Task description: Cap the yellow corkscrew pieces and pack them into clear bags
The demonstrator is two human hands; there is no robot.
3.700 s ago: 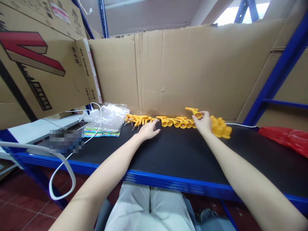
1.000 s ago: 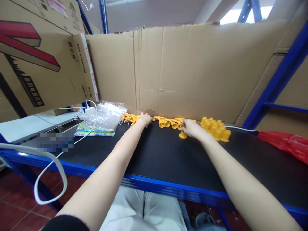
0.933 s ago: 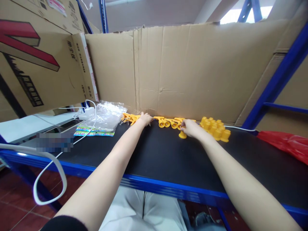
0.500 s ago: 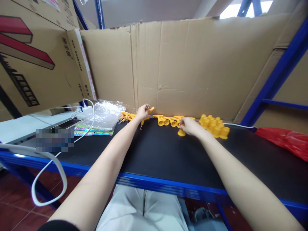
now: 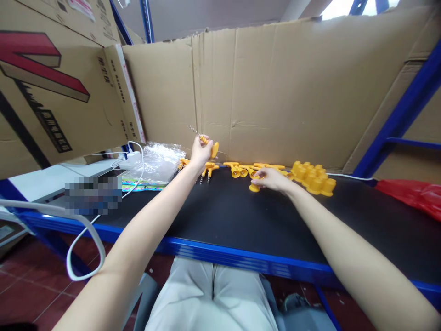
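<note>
My left hand (image 5: pixel 201 151) is raised over the mat, its fingers closed around a yellow corkscrew (image 5: pixel 204 139). The metal spiral points up and to the left, and the yellow handle sticks out at the right. Below that hand, loose corkscrews (image 5: pixel 208 171) with bare spirals lie on the mat. My right hand (image 5: pixel 272 179) pinches a yellow flared cap (image 5: pixel 254 187) low over the mat; fingers cover its upper part. Just behind it is a row of corkscrews joined to caps (image 5: pixel 235 172). To the right stands a cluster of yellow caps (image 5: pixel 315 178), wide rims down.
A tall cardboard panel (image 5: pixel 268 96) closes off the back. Clear plastic bags (image 5: pixel 160 158) and a white cable (image 5: pixel 141 156) lie at the left. A red plastic bag (image 5: pixel 409 193) sits at the far right. The blue shelf edge (image 5: pixel 241 259) runs along the front.
My left hand has lifted a corkscrew up from the loose pile, its spiral now visible. My right hand has shifted slightly left with the cap. The view has turned a little.
</note>
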